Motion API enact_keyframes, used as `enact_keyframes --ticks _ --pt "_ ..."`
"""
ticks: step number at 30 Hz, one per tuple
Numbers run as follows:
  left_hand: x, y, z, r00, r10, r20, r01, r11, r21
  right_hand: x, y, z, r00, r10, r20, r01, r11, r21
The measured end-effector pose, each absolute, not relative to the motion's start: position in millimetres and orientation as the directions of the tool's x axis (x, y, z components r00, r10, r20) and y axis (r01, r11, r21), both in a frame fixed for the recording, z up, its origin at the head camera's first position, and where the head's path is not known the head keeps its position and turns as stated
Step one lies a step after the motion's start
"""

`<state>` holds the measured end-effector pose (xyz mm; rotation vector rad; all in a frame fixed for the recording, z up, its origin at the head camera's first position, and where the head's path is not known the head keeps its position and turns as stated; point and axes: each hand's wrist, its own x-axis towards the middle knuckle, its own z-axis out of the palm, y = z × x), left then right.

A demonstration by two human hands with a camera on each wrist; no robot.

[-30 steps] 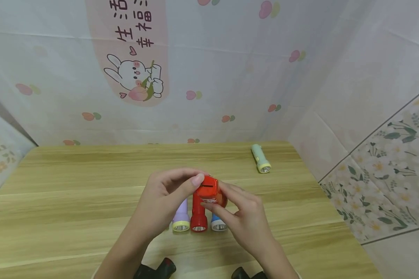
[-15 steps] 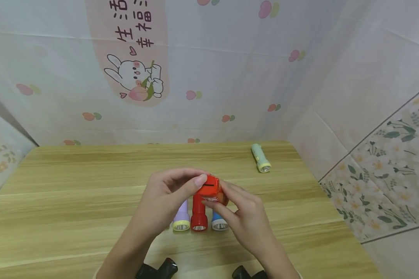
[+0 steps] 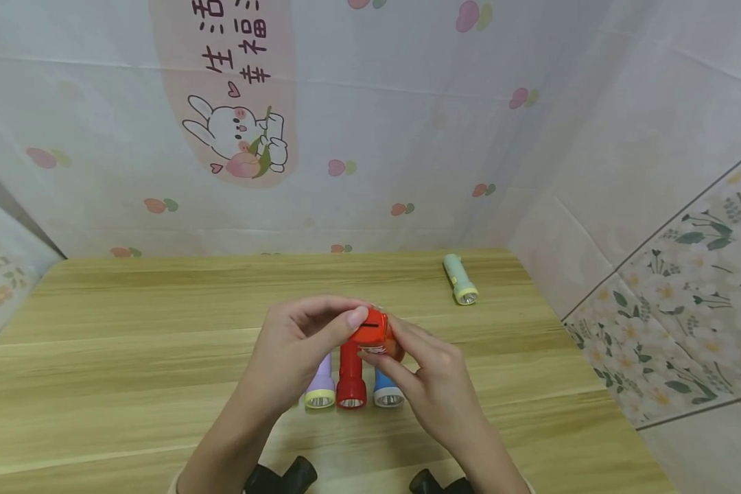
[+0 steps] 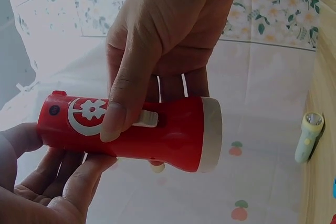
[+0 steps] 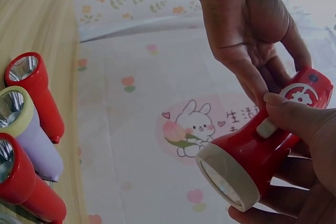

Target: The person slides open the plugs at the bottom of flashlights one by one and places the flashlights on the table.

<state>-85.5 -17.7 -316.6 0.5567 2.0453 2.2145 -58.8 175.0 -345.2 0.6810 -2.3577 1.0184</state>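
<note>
Both hands hold a red flashlight (image 3: 370,331) above the table, its tail end facing the head camera. My left hand (image 3: 296,350) pinches the tail between thumb and fingers. The right hand (image 3: 435,384) grips the body, and in the left wrist view its thumb lies beside the pale slide switch (image 4: 147,118). A white gear emblem (image 4: 89,111) and cream head rim (image 4: 211,135) show there. In the right wrist view the lens (image 5: 220,182) looks unlit. Below the hands lie a lilac flashlight (image 3: 320,394), a red one (image 3: 350,387) and a blue one (image 3: 387,392), partly covered.
A mint-green flashlight (image 3: 461,280) lies at the table's back right. Another red flashlight (image 5: 31,182) lies beside the lilac one in the right wrist view. Black objects (image 3: 284,475) sit at the bottom edge by the forearms. Printed curtains (image 3: 401,137) surround the wooden table (image 3: 130,343).
The held red flashlight has shifted slightly to the right in the head view. Both hands keep nearly the same grip, and the flashlights on the table lie as before.
</note>
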Motion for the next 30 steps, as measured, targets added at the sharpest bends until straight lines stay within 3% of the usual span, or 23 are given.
enact_keyframes --ticks 15,30 --pt "-88.5 -18.1 -317.4 -0.95 0.279 0.141 0.124 -0.077 0.989 -59.4 171.1 -347.0 -0.787 -0.226 0.573 -0.576 0.601 -0.554" --pt "-89.5 -16.5 -317.5 -0.945 0.281 0.166 0.135 -0.126 0.983 -58.8 170.1 -346.6 -0.801 -0.23 0.553 -0.557 0.624 -0.547"
